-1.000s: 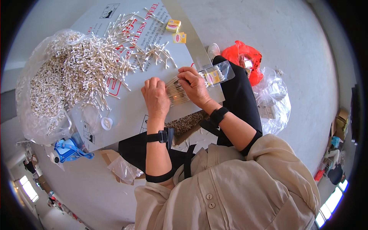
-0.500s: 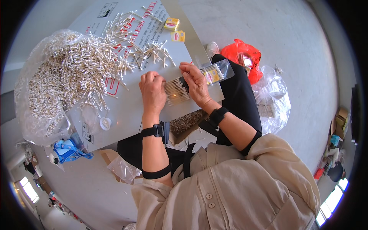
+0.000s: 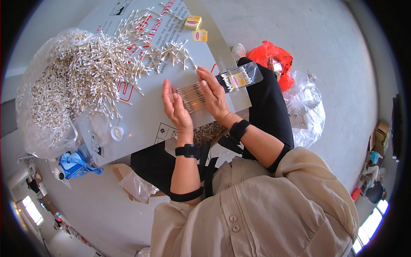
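Observation:
A flat row of cotton swabs lies on the table between my hands. My left hand stands on edge at the row's left end, fingers stretched out and palm turned inward. At the other end my right hand has its fingers straight and its palm toward the swabs. Both hands are at the swab tips, which they partly hide; how firmly they touch cannot be seen. Just right of my right hand lies a clear plastic bag with a lined-up set of swabs and a yellow card inside.
A big clear sack spills a heap of loose swabs over the table's left side. Small yellow cards are stacked at the far edge. A white round lid sits near the front. Red and clear bags stand right.
My left hand has gone from curled fingers to a flat, upright palm, its wrist shifting right. My right hand has also straightened its fingers beside the row.

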Demonstrator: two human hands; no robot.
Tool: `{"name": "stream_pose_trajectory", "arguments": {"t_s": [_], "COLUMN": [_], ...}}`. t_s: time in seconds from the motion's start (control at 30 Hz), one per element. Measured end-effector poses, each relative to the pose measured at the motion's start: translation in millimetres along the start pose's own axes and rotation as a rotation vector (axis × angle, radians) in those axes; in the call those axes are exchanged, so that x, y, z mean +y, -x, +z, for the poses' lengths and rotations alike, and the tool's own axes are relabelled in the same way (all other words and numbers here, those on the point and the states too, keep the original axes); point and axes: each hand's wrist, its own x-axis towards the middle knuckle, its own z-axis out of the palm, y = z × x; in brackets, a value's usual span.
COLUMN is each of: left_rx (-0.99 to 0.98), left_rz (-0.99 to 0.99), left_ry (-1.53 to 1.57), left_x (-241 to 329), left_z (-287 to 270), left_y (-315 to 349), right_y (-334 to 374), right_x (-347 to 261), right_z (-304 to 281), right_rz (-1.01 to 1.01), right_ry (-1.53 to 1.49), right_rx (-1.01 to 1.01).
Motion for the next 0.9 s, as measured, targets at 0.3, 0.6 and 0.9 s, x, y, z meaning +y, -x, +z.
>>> {"name": "stream_pose_trajectory", "arguments": {"t_s": [0.3,0.6,0.9], "left_rx": [-0.249,-0.279,-0.352], "left_rz": [0.314,0.369,0.357], "left_ry": [-0.820,-0.923,-1.037], "left_x": [19,21,27], "left_z": [-35,-27,-21], "left_y": [0,-7,-18], "right_y": [1,0,0], "right_x": [-8,-9,-11], "right_z": [-15,-13,-14], "right_rz": [0.104,0.102,0.106], "right_ry": [-0.085,-0.079,-0.004], "right_rx": [-0.104,-0.086,-0.102]}}
